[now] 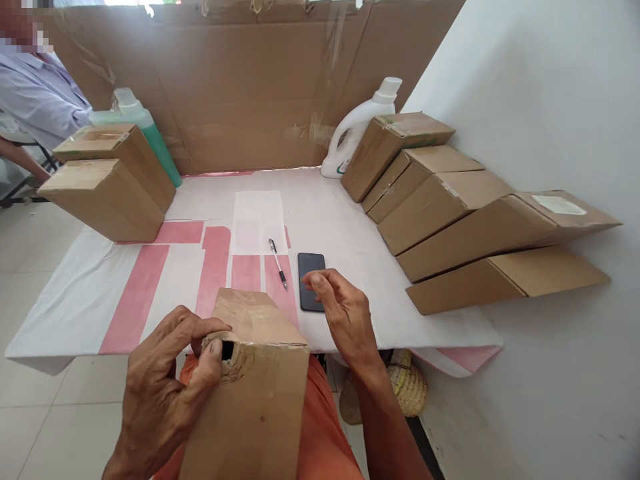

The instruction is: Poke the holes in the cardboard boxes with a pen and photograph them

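The cardboard box (255, 393) rests on the lap at six o'clock, the left hand (165, 387) pinching its torn corner; the right hand (345, 317), fingers loosely apart, hovers by the phone (311, 280); best brace the box before tearing.

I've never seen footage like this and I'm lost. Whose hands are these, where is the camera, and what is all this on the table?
The one picture comes from a camera on a person's head, looking down at their own bare hands. The left hand grips a cardboard box at a torn hole in its corner; the right hand hovers open over a black phone. On the white and pink table cover lie a pen, stacked boxes on both sides, a white jug and a green bottle. Another person's sleeve shows far left.
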A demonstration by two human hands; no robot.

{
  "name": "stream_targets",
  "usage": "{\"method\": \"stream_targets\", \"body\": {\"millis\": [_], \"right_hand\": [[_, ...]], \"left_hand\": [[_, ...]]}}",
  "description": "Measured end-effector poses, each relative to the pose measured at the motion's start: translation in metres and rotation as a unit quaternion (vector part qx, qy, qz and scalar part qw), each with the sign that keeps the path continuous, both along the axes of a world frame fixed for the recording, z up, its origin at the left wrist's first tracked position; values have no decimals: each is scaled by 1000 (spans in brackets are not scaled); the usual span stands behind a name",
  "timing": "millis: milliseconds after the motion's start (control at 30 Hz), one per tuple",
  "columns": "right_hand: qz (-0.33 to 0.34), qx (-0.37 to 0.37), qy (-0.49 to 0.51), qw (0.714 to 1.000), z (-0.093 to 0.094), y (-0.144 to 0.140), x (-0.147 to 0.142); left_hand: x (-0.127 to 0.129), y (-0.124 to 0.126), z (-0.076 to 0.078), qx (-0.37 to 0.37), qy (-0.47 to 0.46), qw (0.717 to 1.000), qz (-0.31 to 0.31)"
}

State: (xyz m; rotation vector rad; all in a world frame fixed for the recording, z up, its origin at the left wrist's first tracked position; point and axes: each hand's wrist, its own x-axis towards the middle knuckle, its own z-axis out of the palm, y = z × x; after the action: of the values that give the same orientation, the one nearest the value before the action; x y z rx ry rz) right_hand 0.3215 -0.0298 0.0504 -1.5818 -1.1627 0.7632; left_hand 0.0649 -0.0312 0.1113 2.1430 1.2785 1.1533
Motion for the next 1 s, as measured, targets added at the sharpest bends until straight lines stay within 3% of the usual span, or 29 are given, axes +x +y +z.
{"method": "stream_targets", "body": {"millis": [100,167,267,367,500,600,667,733,767,833,867,933,1000], "right_hand": [[-13,-87,-102,991,-41,24,14],[8,-130,-138,982,-56,43,8],[13,-143,-150,978,-63,68,-13],[-4,-136,-144,980,-65,85,-27],[5,-150,-90,985,-69,100,-19],[22,-144,-19,989,-50,91,-5],[14,-86,59,994,-19,68,1],[-2,97,239,966,22,35,1],[29,152,284,946,41,17,-1],[136,194,312,920,71,-16,-11],[190,190,310,912,79,-30,-17],[199,193,273,921,81,-49,-33],[178,190,228,938,71,-57,-46]], "left_hand": [[1,-2,-5,-3,-13,1000,-8],[-1,-2,-11,-3,-21,1000,-15],[-6,-2,-18,-28,-22,998,-50],[-12,-1,-24,-102,-45,986,-126],[-13,2,-27,-162,-77,967,-179],[-8,5,-26,-199,-90,958,-185],[-2,7,-24,-209,-94,956,-185],[3,8,-22,-217,-96,955,-180],[5,8,-21,-221,-97,954,-177],[7,7,-20,-225,-97,954,-173],[7,7,-21,-221,-96,956,-170],[6,5,-22,-204,-92,961,-164],[5,3,-23,-193,-94,964,-159]]}}
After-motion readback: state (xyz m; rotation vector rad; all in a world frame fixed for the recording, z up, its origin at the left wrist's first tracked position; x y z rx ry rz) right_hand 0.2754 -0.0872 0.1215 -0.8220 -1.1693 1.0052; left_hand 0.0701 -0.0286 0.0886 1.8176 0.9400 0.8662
